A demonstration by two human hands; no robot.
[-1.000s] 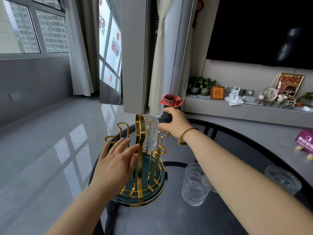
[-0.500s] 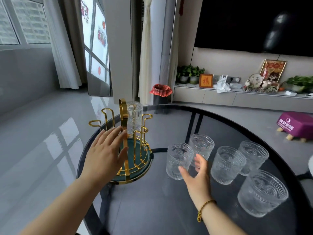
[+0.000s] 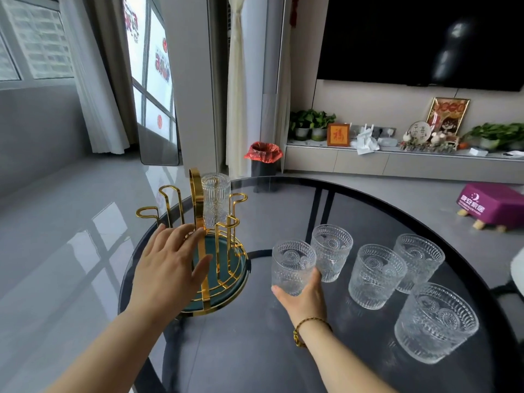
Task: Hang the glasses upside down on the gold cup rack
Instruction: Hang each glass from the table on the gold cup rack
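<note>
The gold cup rack [image 3: 217,245] with a teal base stands at the left edge of the round dark glass table [image 3: 255,344]. One embossed clear glass [image 3: 215,199] hangs upside down on a far prong. My left hand [image 3: 167,268] rests flat against the rack's near side, fingers spread. Several upright glasses stand to the right. My right hand [image 3: 303,299] wraps the base of the nearest glass [image 3: 292,265], which stands on the table. Another glass [image 3: 331,252] sits just behind it.
More glasses [image 3: 375,275] [image 3: 418,260] [image 3: 435,321] stand toward the table's right side. Beyond the table are a bin with a red bag [image 3: 263,158], a purple stool [image 3: 493,204] and a low TV cabinet with plants.
My right hand left the hung glass, came back across the table and closed around the nearest upright glass. My left hand stayed on the rack. The view swung right.
</note>
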